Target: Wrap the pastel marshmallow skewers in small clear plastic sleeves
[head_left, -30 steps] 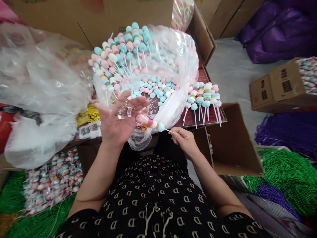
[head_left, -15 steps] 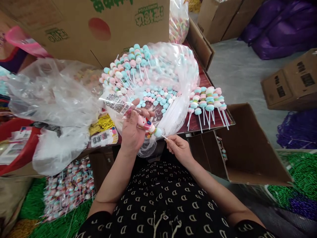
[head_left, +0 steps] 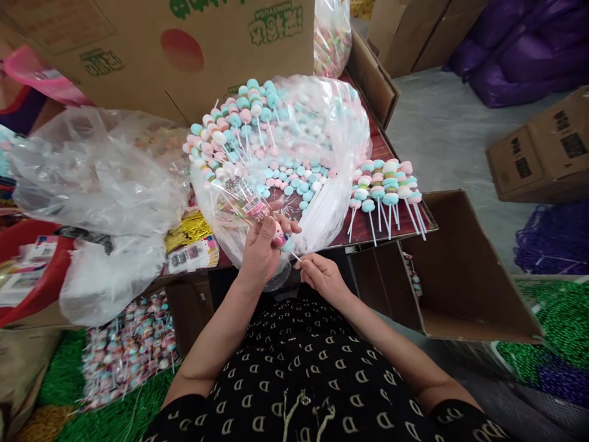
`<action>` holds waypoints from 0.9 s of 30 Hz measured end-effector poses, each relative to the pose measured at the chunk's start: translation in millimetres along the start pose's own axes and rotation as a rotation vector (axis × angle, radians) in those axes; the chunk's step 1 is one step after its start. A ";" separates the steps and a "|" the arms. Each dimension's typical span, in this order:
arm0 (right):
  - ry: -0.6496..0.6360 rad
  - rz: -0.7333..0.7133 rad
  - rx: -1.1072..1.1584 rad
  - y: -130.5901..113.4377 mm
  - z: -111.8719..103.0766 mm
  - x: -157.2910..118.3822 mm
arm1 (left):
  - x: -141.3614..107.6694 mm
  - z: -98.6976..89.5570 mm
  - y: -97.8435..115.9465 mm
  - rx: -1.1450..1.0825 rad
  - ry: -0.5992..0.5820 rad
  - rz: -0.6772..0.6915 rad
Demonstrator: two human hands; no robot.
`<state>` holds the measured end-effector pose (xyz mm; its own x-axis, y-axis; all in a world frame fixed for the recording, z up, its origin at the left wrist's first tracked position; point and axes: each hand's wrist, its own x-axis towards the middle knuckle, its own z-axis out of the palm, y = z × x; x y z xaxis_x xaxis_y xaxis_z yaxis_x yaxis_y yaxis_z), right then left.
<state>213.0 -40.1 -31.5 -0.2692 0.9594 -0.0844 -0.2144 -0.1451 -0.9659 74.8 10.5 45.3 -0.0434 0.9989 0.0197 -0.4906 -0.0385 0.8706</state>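
My left hand (head_left: pixel 262 253) grips a clear plastic wrapper (head_left: pixel 243 195) with a printed barcode label, and the wrapper stands up and away from the hand. A pastel marshmallow candy skewer (head_left: pixel 281 239) sits in the wrapper's mouth, with its pale blue end still showing. My right hand (head_left: pixel 323 276) pinches the skewer's white stick (head_left: pixel 296 257) just below the candy. Both hands are close together over a large clear bag (head_left: pixel 338 132) of pink, blue and white candy skewers.
Several loose skewers (head_left: pixel 381 190) lie on a dark red table (head_left: pixel 380 147) to the right. Nearby are an open cardboard box (head_left: pixel 460 288), a red basin (head_left: pixel 27 264), crumpled plastic (head_left: pixel 92 184), wrapped skewers (head_left: pixel 129 350) on green tinsel (head_left: pixel 59 368), and purple bags (head_left: pixel 515 55).
The candy has moved further into the wrapper, leaving less of the blue end showing. The wrapper has swung upward and the left hand has moved up and right. The camera view has shifted since the oldest frame.
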 end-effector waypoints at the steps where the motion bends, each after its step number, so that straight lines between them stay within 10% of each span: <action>1: 0.010 0.011 0.044 -0.1 3.3 1.9 | -1.3 -0.9 -3.0 0.002 -0.001 -0.002; 13: 0.001 0.053 0.111 6.1 8.0 5.8 | 8.0 -11.7 12.6 -0.004 -0.019 -0.011; 22: 0.092 -0.024 -0.010 -0.4 11.9 5.9 | -12.8 -15.5 -21.4 0.042 -0.098 -0.195; 27: 0.053 -0.008 0.011 0.2 7.7 4.9 | -6.9 -28.8 1.7 0.002 -0.133 -0.142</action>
<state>204.4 -37.2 -30.2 -0.2177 0.9718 -0.0902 -0.2268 -0.1402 -0.9638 49.2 2.7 32.5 0.1421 0.9891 -0.0387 -0.4818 0.1033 0.8702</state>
